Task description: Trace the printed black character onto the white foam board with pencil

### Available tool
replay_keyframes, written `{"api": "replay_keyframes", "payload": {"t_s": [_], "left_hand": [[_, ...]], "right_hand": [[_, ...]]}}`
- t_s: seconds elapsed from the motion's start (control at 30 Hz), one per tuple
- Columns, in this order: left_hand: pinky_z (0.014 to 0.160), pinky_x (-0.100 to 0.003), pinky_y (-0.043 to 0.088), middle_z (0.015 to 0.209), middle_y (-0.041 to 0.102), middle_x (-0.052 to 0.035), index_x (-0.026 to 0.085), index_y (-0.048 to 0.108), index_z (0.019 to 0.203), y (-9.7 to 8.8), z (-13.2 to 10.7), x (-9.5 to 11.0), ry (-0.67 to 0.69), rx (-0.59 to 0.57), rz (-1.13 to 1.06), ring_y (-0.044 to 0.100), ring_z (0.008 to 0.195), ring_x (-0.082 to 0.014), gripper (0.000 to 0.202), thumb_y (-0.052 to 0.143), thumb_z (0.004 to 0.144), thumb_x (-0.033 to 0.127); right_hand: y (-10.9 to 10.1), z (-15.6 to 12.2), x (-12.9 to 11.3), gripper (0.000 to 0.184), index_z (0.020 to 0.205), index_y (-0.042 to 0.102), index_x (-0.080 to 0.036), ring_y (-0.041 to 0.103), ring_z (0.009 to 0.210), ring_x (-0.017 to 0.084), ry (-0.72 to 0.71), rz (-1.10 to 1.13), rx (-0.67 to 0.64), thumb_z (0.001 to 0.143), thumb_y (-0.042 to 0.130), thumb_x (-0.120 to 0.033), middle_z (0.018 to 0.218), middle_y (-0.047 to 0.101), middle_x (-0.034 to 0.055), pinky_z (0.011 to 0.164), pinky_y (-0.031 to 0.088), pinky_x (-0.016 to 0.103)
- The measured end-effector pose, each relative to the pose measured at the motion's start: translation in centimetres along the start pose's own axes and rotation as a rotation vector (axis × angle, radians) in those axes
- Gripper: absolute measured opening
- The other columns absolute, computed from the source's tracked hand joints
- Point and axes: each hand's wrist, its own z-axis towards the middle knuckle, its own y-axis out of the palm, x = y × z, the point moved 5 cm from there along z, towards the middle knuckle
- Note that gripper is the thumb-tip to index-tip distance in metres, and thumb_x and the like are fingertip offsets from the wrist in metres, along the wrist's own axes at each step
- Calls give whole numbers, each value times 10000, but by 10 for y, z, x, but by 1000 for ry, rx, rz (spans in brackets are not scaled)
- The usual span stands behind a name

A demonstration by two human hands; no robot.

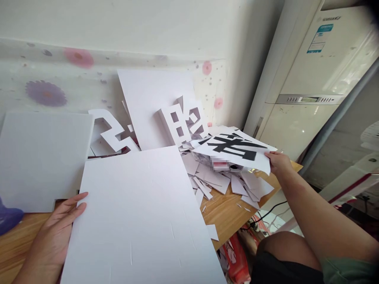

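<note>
My left hand grips the left edge of a large white foam board, its fingers lying over the edge. Thin cut marks run across the board's face. At the right, my right hand pinches the corner of a white paper sheet printed with a bold black character. That sheet is above a pile of white board offcuts. Cut-out white foam characters stand behind the board, and another cut-out shape is to their left.
Another white board is at the left, beside a purple object. A tall white board leans on the wall. The wooden table's right edge is near a cabinet air conditioner. Black cables and a red item are below.
</note>
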Motion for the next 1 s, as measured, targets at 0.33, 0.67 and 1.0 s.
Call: {"api": "replay_keyframes", "payload": {"t_s": [0.33,0.67,1.0], "left_hand": [[465,-200,502,698,684,57,259,699,820,-5,5,-4,47,-32,-142,585,578,-123,432,841,414,212],[562,-225,506,814,680,12,220,665,979,-2,-4,-4,85,-66,-250,596,656,-132,525,842,485,225],[788,-236,530,1165,653,17,307,572,1230,-7,-23,22,249,-34,-371,617,953,-154,697,831,584,270]], "right_hand": [[-24,-31,-18,133,693,519,-209,590,713,246,-35,-398,81,700,641,-262,643,574,68,599,483,382],[87,-206,-45,399,1098,617,-228,608,854,225,-331,-378,-730,754,627,-430,973,657,73,746,492,356],[143,-300,-29,315,979,586,-226,644,767,216,240,30,-1050,782,636,-467,908,676,44,681,529,352]]}}
